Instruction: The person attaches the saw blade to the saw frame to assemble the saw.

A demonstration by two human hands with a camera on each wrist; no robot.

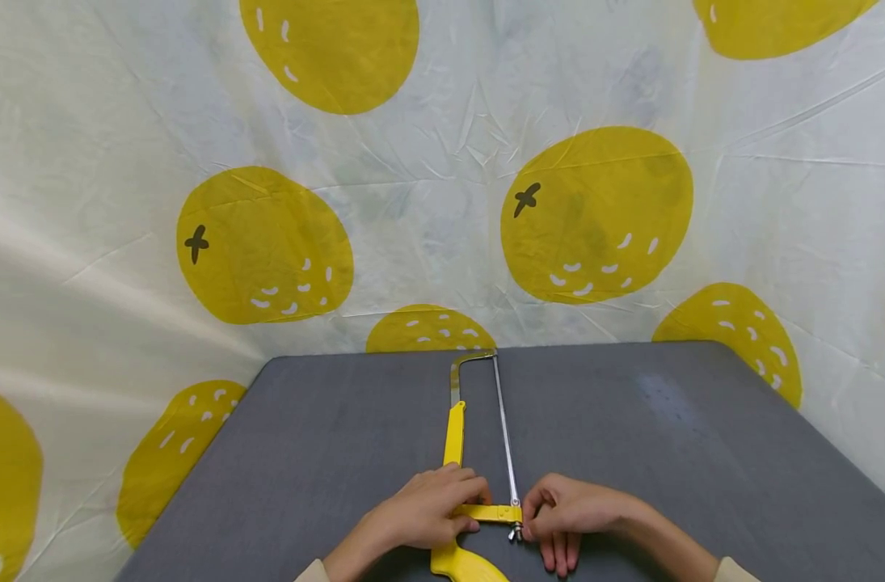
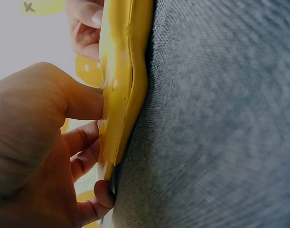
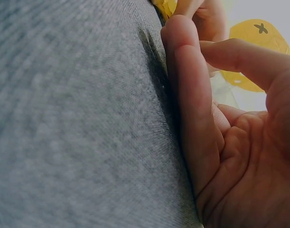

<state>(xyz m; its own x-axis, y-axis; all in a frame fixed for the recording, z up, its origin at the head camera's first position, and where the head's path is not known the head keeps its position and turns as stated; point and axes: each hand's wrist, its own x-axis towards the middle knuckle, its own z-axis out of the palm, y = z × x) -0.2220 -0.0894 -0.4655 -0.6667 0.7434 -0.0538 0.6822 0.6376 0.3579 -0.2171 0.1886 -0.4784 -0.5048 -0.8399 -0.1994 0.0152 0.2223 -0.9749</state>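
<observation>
A hacksaw (image 1: 454, 432) with a yellow handle and frame lies on the grey table, its blade (image 1: 503, 428) to the right and its far end pointing away. My left hand (image 1: 442, 505) grips the yellow frame where the short crosspiece (image 1: 495, 513) branches off; the left wrist view has the thumb along the yellow handle (image 2: 128, 52). At the crosspiece's outer end, the thumb and index finger of my right hand (image 1: 569, 513) are bent together at the small metal wing nut (image 1: 515, 533). In the right wrist view, its other fingers (image 3: 194, 90) lie close along the tabletop.
The grey cloth-covered table (image 1: 326, 436) has a pale smudge (image 1: 663, 396) toward its back right. Behind and to both sides hangs a white sheet (image 1: 442, 234) printed with large yellow fruit. The hacksaw's far end reaches the table's back edge.
</observation>
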